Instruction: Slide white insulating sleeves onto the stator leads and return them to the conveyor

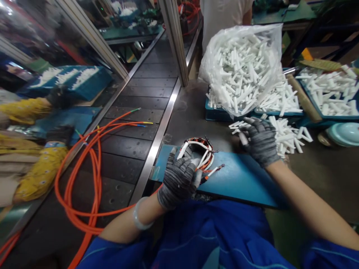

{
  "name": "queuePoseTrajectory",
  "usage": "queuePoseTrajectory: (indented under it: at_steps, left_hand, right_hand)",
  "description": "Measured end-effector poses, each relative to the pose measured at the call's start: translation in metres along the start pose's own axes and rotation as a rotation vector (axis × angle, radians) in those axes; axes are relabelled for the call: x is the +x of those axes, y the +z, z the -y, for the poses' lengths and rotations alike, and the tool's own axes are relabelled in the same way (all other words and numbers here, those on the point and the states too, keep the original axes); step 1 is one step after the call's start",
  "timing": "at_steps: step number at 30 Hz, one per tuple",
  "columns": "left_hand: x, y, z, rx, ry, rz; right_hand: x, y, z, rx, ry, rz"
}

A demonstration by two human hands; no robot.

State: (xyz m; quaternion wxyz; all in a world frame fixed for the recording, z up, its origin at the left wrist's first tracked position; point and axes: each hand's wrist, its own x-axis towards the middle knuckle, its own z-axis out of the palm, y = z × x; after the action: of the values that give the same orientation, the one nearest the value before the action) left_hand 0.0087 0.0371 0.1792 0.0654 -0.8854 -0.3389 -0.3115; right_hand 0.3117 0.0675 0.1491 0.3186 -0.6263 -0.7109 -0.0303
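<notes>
Blue matting (241, 175) carries the wire coil (209, 158) on its left half; the left hand (179, 179) bends its fingers against it, grip unclear. Past the matting's far edge, the right hand (260, 140) curls beside loose white tubes (291, 136); I can't tell whether it pinches one. Steadying the coil lightly seems wise.
</notes>
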Motion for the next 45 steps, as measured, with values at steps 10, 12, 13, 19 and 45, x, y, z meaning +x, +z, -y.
queuePoseTrajectory:
  at_steps: [10,12,13,19,45]
  left_hand:
    - [-0.002,0.003,0.006,-0.021,0.03,-0.023]
    - [-0.002,0.003,0.006,-0.027,0.033,-0.029]
    - [-0.002,0.004,0.006,-0.027,0.031,-0.028]
    - [-0.004,0.005,0.006,-0.042,0.03,-0.02]
    - [0.0,0.011,-0.003,-0.026,-0.054,-0.025]
  right_hand:
    - [-0.036,-0.006,0.054,0.618,0.221,0.096]
    - [-0.035,-0.006,0.056,0.591,0.195,0.069]
    - [-0.035,-0.007,0.058,0.575,0.178,0.053]
    - [-0.032,-0.012,0.074,0.482,0.058,-0.013]
    - [0.007,-0.003,0.056,0.278,-0.535,0.198]
